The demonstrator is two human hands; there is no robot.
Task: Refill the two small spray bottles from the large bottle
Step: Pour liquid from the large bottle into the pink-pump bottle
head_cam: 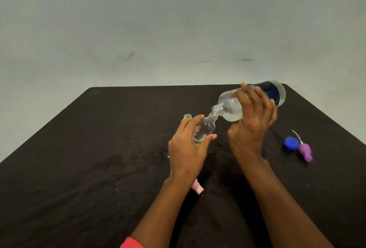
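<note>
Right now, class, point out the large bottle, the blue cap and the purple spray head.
large bottle [230, 107]: head view, on its clear shoulder.
blue cap [291, 143]: head view, on its top.
purple spray head [305, 150]: head view, on its body.

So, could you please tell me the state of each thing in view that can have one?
Large bottle: uncapped, tipped, mouth at the clear bottle's neck.
Clear small bottle: open, tilted, a little liquid inside.
Green small bottle: open, mostly hidden.
Blue cap: off, on the table.
Purple sprayer: off, lying down.
Pink sprayer: off, lying down.
</note>
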